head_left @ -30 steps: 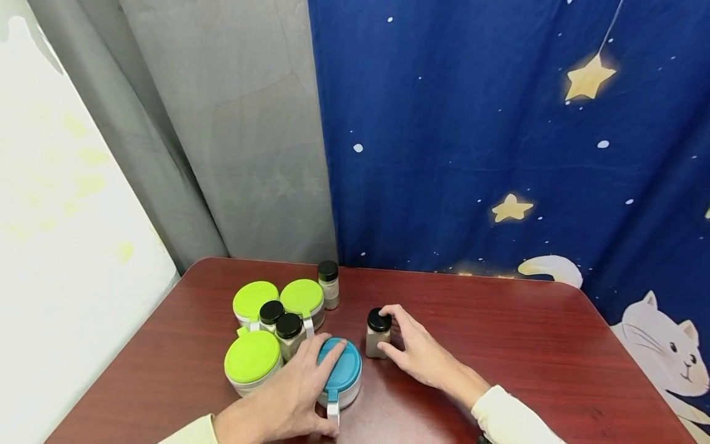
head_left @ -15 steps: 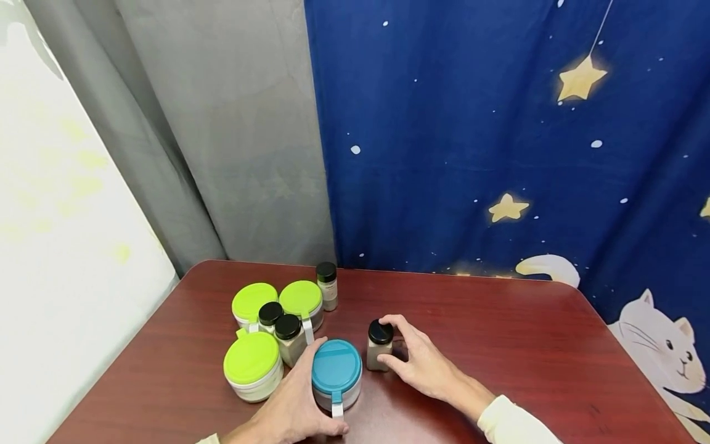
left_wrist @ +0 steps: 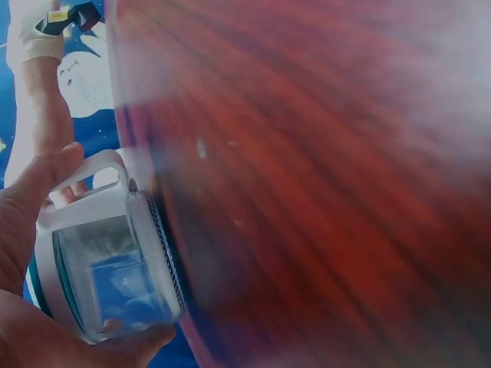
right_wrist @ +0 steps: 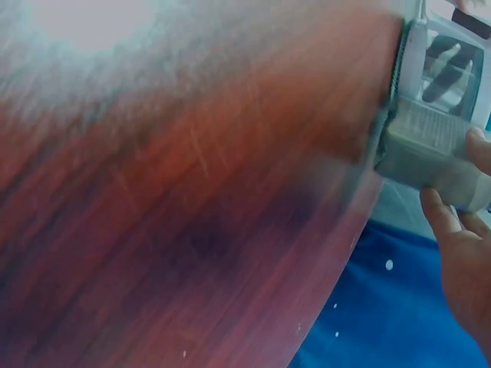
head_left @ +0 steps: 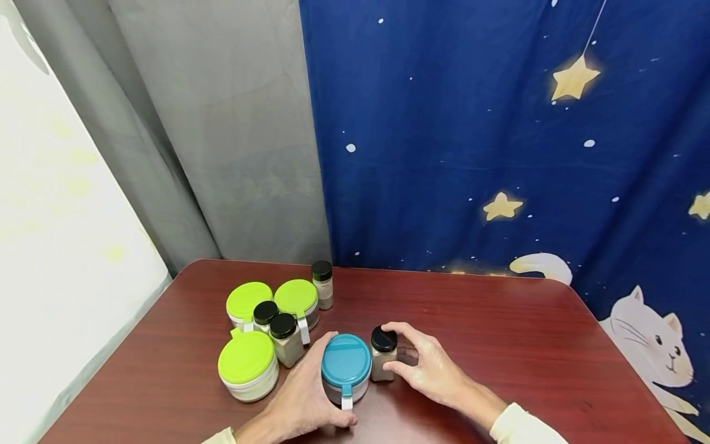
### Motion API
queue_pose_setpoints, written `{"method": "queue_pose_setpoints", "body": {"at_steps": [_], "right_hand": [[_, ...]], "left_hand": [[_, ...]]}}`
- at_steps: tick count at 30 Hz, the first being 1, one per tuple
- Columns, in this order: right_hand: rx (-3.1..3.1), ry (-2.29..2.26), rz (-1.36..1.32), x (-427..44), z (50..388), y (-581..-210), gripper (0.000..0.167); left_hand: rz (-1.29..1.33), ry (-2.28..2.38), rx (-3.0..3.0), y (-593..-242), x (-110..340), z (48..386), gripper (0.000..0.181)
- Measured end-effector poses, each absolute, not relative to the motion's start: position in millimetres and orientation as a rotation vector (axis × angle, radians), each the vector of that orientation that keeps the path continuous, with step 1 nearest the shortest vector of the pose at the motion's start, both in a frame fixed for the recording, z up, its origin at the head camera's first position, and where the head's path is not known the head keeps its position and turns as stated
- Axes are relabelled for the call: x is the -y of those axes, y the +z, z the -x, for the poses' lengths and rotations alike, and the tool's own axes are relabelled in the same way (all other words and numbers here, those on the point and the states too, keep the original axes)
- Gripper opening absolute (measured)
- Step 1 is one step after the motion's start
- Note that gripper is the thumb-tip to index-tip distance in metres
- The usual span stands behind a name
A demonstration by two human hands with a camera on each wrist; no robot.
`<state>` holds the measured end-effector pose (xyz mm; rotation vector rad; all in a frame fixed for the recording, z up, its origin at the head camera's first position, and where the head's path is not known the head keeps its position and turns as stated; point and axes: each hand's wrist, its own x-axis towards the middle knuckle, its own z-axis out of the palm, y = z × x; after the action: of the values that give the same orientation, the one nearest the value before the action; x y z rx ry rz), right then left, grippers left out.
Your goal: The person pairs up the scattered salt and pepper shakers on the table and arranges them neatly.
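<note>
A clear jar with a teal lid (head_left: 346, 362) and a white handle stands near the table's front. My left hand (head_left: 304, 394) holds it from the left, thumb near the handle and fingers round the far side. In the left wrist view, the jar's clear body (left_wrist: 111, 268) sits between thumb and fingers. Just to its right is a square spice jar (head_left: 383, 365) with a black cap and pale contents. My right hand (head_left: 432, 370) grips this spice jar between thumb and fingers. The right wrist view has the spice jar's body (right_wrist: 422, 149) close beside the teal-lidded jar.
Left of my left hand stand jars with green lids (head_left: 246, 359), grouped around two black-capped spice jars (head_left: 287, 345). Another black-capped jar (head_left: 323, 287) is near the back edge of the reddish table (head_left: 499, 333). Curtains (head_left: 421, 135) hang behind it.
My left hand has slid from over the teal lid to the jar's left side, and the jar has shifted slightly right. My right hand has brought the spice jar nearer to me, beside it.
</note>
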<state>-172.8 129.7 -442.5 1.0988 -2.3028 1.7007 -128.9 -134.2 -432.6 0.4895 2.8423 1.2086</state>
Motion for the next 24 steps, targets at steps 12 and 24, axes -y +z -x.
{"method": "queue_pose_setpoints", "body": {"at_steps": [12, 24], "right_hand": [[2.287, 1.579, -0.916, -153.5, 175.5, -438.3, 0.063], [2.312, 1.538, -0.816, -200.5, 172.2, -437.6, 0.064]], "left_hand": [[-0.650, 1.212, -2.813, -418.8, 106.6, 153.4, 0.122], [-0.811, 1.235, -2.691, -417.8, 59.2, 179.3, 0.119]]}}
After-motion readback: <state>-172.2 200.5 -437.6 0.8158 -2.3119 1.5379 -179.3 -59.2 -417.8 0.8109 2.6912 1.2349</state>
